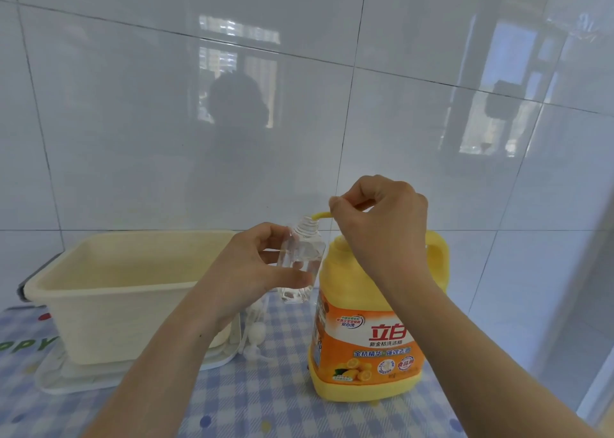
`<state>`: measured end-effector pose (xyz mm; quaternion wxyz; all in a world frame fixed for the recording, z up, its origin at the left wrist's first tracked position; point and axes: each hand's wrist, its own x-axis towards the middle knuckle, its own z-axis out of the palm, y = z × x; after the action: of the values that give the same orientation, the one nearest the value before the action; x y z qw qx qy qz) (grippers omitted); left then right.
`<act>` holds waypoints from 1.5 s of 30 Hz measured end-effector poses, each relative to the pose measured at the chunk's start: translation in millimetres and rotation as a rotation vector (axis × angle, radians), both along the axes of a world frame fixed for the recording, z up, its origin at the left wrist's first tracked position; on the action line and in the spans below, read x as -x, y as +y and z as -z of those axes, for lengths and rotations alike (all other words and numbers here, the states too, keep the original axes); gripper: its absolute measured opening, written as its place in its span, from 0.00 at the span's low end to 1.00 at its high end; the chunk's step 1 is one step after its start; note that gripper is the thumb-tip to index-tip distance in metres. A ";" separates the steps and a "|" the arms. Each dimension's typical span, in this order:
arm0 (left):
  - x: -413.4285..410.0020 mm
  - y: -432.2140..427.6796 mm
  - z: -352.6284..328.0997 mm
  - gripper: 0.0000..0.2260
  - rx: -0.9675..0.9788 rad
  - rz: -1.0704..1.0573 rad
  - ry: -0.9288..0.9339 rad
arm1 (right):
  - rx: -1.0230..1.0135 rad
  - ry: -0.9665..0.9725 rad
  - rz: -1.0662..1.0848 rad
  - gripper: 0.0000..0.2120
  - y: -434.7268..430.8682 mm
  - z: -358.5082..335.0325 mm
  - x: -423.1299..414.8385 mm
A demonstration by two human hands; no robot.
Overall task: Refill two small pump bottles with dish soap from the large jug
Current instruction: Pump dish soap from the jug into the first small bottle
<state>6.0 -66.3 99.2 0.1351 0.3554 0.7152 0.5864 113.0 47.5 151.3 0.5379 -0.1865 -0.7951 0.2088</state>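
Observation:
A large yellow dish soap jug with an orange label stands on the checked tablecloth, right of centre. My right hand is curled over its pump head, whose yellow spout points left. My left hand holds a small clear bottle without its cap, tilted, its open neck right at the spout tip. The bottle looks nearly empty. A white pump top lies on the cloth below my left wrist.
A cream plastic tub stands at the left on a white tray. The blue checked tablecloth covers the table. A glossy tiled wall rises close behind.

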 end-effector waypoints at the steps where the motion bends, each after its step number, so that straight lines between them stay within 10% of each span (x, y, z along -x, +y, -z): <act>1: 0.4 -0.3 0.4 0.27 0.003 -0.001 0.000 | 0.007 0.001 -0.003 0.08 -0.2 -0.1 -0.2; 45: 1.5 1.2 3.7 0.24 0.115 0.008 0.054 | -0.203 0.128 0.002 0.09 5.0 36.4 4.5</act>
<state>4.5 -65.0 95.5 0.1383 0.3654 0.7499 0.5339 108.5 52.5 114.9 0.6038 -0.1181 -0.7761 0.1381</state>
